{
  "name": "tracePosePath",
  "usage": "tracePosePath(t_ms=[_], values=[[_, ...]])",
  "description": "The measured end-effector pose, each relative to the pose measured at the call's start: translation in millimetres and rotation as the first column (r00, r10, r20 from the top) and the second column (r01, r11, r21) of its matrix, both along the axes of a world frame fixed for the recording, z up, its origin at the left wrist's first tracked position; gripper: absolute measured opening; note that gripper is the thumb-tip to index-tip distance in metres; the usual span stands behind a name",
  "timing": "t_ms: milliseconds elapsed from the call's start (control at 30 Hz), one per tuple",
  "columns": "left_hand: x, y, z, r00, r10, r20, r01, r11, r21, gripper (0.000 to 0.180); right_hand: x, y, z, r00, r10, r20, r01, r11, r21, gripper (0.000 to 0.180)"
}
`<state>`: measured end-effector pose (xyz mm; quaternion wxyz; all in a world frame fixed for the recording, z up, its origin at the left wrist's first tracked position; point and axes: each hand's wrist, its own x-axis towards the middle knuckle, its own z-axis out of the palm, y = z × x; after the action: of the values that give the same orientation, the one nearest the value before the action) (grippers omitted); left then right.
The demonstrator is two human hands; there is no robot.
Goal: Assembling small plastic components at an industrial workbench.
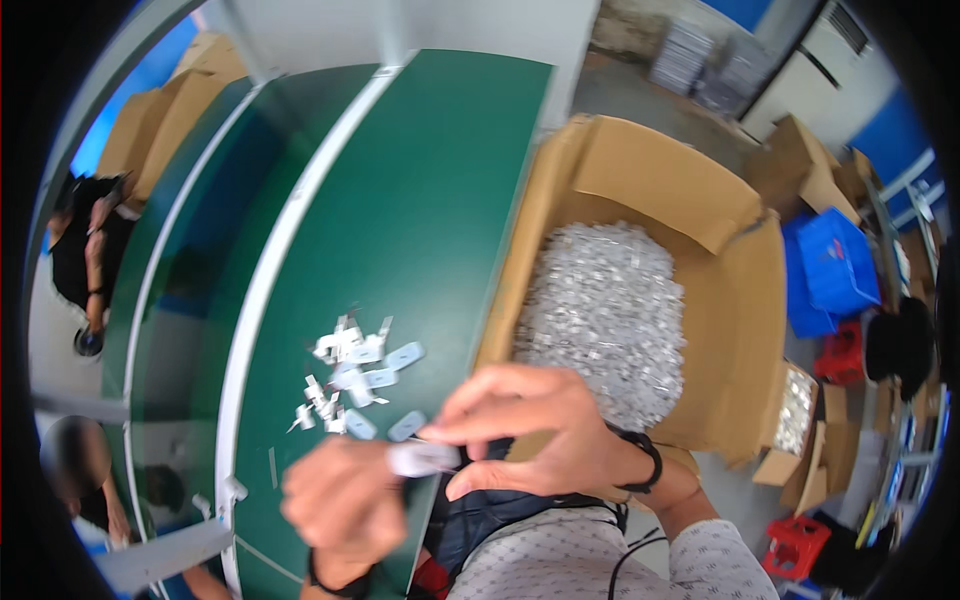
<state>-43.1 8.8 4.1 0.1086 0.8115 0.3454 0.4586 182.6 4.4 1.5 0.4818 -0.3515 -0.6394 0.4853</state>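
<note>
Over the near edge of the green table, a small white plastic piece (420, 459) with a dark end sits between my two hands. My left hand (348, 500) is closed around its left end, blurred, with most of the fingertips hidden. From the right, my right hand (545, 425) curves its fingers and thumb about the other end, fingertips touching the upper edge. Just beyond my left hand lies a loose group of small white parts (347, 345) with thin leads, mixed with pale blue rectangular pieces (405, 356).
Right of the table stands a large open cardboard box (735, 330) with a heap of small clear and silvery parts (610, 310). Blue bins (840, 260) and a red stool (797, 548) are farther right. Other people (95, 250) are at the left, beyond a white rail (270, 260).
</note>
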Motion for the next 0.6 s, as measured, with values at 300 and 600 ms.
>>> tracePosePath(t_ms=[300, 600], values=[[-395, 117, -80, 0.683, 0.722, -0.111, -0.643, 0.523, -0.559, 0.031, 241, 40, -132, 0.468, -0.777, 0.421, 0.863, 0.505, -0.026, 0.024], [-483, 49, -80, 0.155, 0.545, -0.824, -0.896, 0.430, 0.116, 0.047, 283, 16, -300, 0.083, -0.301, 0.950, 0.833, 0.544, 0.100, 0.009]])
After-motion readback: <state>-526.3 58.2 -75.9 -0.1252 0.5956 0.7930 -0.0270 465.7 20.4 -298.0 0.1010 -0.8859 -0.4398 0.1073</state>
